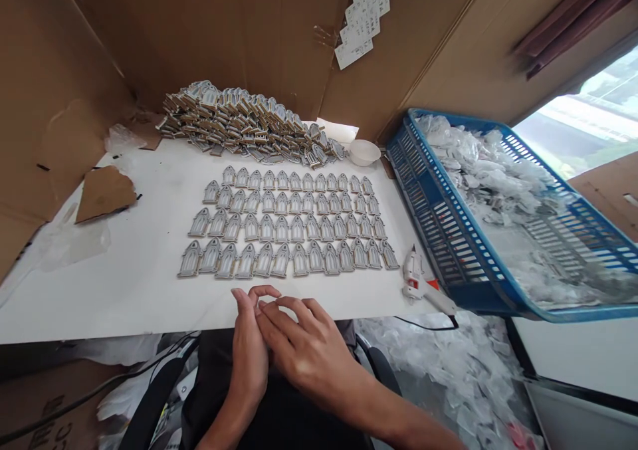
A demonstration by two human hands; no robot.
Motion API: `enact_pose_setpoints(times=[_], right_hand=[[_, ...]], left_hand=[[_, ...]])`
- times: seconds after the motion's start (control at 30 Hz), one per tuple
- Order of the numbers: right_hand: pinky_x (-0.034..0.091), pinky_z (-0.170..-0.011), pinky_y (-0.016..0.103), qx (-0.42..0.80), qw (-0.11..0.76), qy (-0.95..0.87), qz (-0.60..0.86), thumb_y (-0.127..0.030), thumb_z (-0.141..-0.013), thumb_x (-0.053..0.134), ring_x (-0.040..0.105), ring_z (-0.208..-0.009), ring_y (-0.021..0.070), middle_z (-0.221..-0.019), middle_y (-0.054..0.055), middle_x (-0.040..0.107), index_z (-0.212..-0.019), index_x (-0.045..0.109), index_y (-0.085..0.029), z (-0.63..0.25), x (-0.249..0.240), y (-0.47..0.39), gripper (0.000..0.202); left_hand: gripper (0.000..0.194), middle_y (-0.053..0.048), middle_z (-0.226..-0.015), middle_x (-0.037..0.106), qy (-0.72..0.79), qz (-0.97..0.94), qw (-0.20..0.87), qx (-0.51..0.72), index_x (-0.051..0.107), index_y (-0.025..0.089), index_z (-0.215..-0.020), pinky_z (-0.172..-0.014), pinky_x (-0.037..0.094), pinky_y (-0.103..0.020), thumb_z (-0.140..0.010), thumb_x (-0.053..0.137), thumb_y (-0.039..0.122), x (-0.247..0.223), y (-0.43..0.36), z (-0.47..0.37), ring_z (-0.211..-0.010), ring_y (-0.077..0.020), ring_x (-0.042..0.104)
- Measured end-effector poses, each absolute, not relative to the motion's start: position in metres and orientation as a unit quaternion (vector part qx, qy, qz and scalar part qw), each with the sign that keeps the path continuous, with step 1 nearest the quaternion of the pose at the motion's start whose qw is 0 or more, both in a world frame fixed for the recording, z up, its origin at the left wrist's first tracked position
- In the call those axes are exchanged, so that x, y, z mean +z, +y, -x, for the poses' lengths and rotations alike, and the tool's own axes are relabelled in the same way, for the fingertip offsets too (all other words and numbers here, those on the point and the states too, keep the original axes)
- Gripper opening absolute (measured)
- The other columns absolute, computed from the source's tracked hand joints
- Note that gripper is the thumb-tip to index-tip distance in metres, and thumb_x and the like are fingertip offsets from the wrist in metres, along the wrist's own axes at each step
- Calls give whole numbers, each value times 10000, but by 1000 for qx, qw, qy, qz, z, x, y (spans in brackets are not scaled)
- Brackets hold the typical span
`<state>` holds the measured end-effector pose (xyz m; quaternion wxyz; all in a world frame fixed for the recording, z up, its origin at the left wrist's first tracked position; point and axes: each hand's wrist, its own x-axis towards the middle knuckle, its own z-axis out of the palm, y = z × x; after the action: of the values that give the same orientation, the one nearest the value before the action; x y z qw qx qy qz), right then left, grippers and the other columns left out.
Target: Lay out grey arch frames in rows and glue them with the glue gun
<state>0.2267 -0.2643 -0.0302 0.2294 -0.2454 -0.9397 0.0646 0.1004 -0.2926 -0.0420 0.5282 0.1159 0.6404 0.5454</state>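
At the table's front edge, my left hand (250, 353) is turned on its side with the thumb up and the index finger lightly bent. My right hand (314, 350) lies against it, fingers loosely stretched over the left palm. Nothing shows in either hand, though the space between the palms is hidden. Just beyond the fingertips, several rows of small grey arched window-shaped pieces (266, 260) lie on the white table (134, 297). A white glue gun (416, 280) with an orange part rests to the right of the rows, apart from both hands.
Behind the rows is a large heap of the same pieces (239, 121), with a small white bowl (364, 152) beside it. A blue plastic crate (448, 244) of clear bags stands at right. Torn cardboard (106, 194) lies at left; cardboard walls (224, 31) enclose the table.
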Motion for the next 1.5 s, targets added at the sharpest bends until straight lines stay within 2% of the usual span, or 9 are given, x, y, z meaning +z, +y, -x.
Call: enact_pose_setpoints(times=[0.1, 0.2, 0.33, 0.57, 0.77, 0.9, 1.03, 1.27, 1.5], right_hand=[[545, -908, 430, 55, 214, -946, 239, -174, -1120, 527, 646, -1224, 297, -1389, 165, 752, -1461, 625, -36, -228, -33, -264, 380], [549, -888, 436, 77, 215, -946, 233, -197, -1105, 569, 658, -1202, 296, -1334, 166, 775, -1440, 632, -50, -232, -38, -258, 371], [556, -915, 448, 157, 219, -936, 225, -288, -1063, 680, 671, -1195, 306, -1268, 157, 799, -1447, 629, -104, -244, -47, -246, 429], [575, -1005, 459, 349, 236, -881, 214, -402, -1002, 795, 684, -1197, 280, -1283, 123, 804, -1423, 677, -209, -260, -52, -234, 478], [597, -966, 405, 444, 285, -818, 228, -388, -938, 875, 680, -1128, 242, -1245, 88, 819, -1391, 722, -244, -263, -53, -234, 499], [606, -925, 384, 460, 306, -799, 239, -373, -921, 890, 672, -1091, 236, -1209, 80, 820, -1376, 746, -256, -265, -53, -234, 491], [607, -876, 367, 445, 342, -787, 257, -359, -916, 896, 664, -1028, 227, -1176, 68, 816, -1416, 726, -278, -271, -49, -232, 534], [616, -858, 393, 411, 325, -811, 259, -314, -928, 880, 663, -1023, 244, -1138, 71, 811, -1451, 708, -289, -280, -33, -232, 551], [620, -945, 423, 392, 295, -842, 225, -203, -952, 818, 671, -1139, 253, -1236, 70, 812, -1524, 639, -293, -280, -22, -238, 605]], left_hand=[[825, 9, -729, 640, 610, -67, 564, 553, 642, 241, -960, -715, 548, -300, -754, 537, 1033, -42, -290, -102, -824, -231, 716], [833, -10, -842, 707, 601, -56, 583, 544, 668, 222, -996, -710, 540, -286, -713, 640, 1005, -40, -289, -101, -877, -228, 724], [695, -42, -1025, 767, 553, -38, 657, 511, 705, 204, -1115, -732, 555, -282, -809, 758, 825, -36, -291, -95, -965, -236, 739], [462, -89, -1094, 785, 437, -13, 758, 483, 728, 165, -1211, -799, 586, -312, -992, 685, 570, -24, -295, -90, -1014, -256, 753], [400, -105, -1089, 788, 382, 9, 793, 474, 736, 172, -1220, -899, 611, -369, -1002, 668, 500, -14, -295, -93, -1053, -283, 761], [359, -117, -1149, 788, 376, 17, 790, 484, 754, 162, -1214, -968, 607, -370, -1004, 669, 441, -13, -294, -95, -1127, -285, 750], [388, -127, -1246, 782, 392, -6, 782, 484, 779, 170, -1231, -1059, 586, -373, -1017, 679, 477, -16, -300, -94, -1250, -297, 715], [413, -141, -1429, 731, 435, -143, 770, 444, 795, 209, -1287, -1190, 536, -413, -962, 796, 465, -13, -315, -80, -1382, -325, 662], [475, -163, -1366, 756, 421, -186, 790, 405, 798, 196, -1296, -1176, 553, -440, -899, 872, 447, -8, -311, -78, -1307, -330, 711]])
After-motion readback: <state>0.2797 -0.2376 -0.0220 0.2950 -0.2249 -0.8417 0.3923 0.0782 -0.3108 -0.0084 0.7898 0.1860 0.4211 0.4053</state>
